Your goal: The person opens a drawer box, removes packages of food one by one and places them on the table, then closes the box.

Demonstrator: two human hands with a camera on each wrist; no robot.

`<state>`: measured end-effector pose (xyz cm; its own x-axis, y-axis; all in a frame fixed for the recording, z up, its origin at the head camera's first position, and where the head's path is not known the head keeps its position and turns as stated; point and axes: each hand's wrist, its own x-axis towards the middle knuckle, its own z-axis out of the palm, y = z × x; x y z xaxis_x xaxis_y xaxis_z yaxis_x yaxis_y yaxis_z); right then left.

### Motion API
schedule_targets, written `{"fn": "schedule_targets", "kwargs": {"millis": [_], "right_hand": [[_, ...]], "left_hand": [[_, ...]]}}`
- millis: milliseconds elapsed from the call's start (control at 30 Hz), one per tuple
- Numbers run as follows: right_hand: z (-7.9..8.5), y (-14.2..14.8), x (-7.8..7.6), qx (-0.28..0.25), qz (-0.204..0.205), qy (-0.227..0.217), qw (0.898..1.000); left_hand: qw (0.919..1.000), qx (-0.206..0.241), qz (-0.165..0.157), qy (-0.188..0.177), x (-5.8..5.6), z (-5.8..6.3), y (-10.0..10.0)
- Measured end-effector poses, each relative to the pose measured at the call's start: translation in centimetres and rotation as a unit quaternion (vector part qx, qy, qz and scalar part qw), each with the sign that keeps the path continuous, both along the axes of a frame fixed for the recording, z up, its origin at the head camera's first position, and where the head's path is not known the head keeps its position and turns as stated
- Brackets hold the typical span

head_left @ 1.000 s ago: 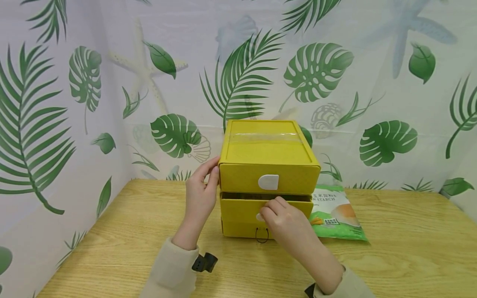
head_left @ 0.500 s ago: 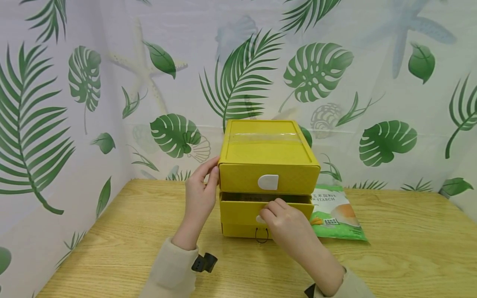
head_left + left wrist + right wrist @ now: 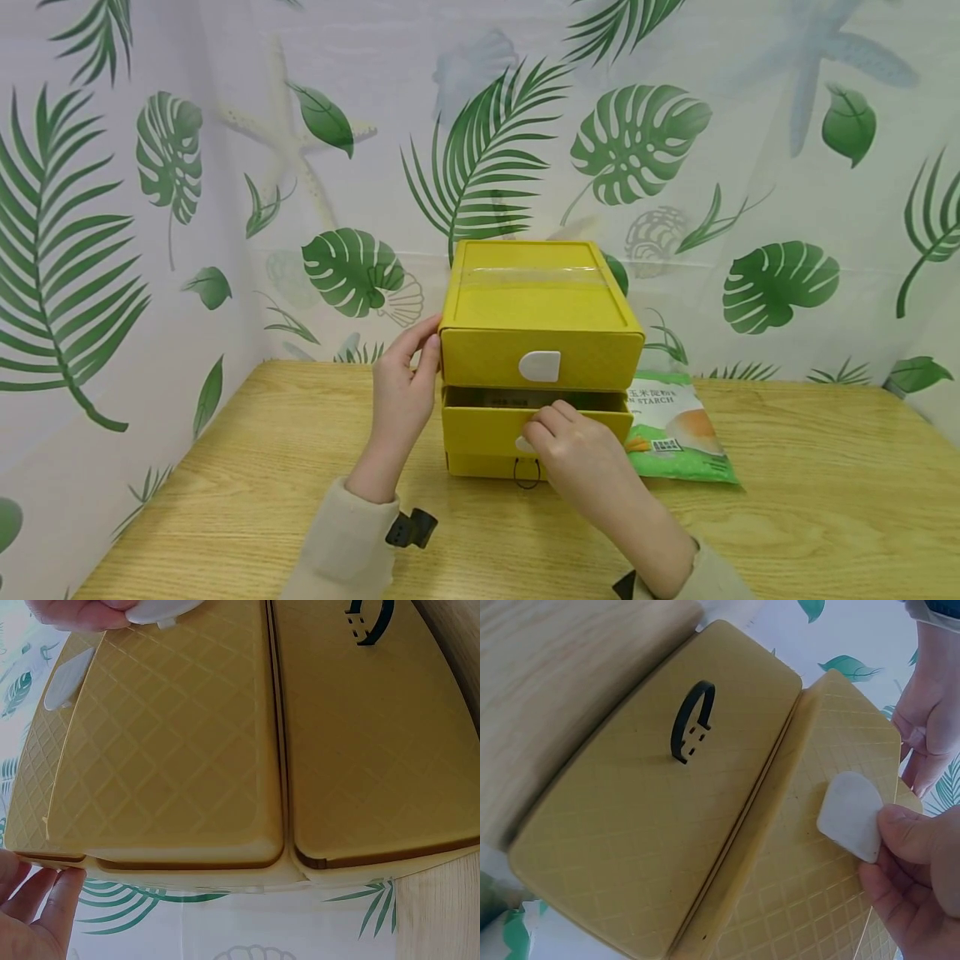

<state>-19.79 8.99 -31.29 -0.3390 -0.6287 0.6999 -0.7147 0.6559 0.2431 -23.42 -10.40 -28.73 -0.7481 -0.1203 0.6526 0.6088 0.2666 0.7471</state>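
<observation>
A yellow drawer box stands on the table, with clear tape across its top. Its middle drawer is part way out, showing a dark gap whose contents are too dim to tell. My right hand pinches that drawer's white pull tab between thumb and fingers. At the box's left side, my left hand rests against the upper edge, fingers along the side wall. The top drawer, with its own white tab, is closed. Below, the bottom drawer front carries a black loop.
A green and white starch bag lies on the wooden table, right of the box and partly behind it. A leaf-patterned sheet hangs close behind. Black bands show at both wrists.
The middle drawer has slid a little farther out toward me, widening the gap above its front. My right hand has moved slightly with it; the left hand stays at the box's side.
</observation>
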Motion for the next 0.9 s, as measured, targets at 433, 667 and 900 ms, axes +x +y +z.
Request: {"fn": "schedule_targets", "kwargs": {"millis": [433,667,900], "right_hand": [[0.29,-0.05,0.53,0.009,-0.01,-0.016,1.0],[0.46,-0.03,0.78,0.018,-0.015,-0.031,0.999],[0.56,-0.02,0.98,0.027,-0.017,-0.023,0.999]], "left_hand": [[1.0,0.002,0.003,0.005,-0.07,-0.07,0.03],[0.9999,-0.002,0.007,0.009,-0.09,-0.04,0.04],[1.0,0.001,0.004,-0.001,0.07,0.08,0.07]]}}
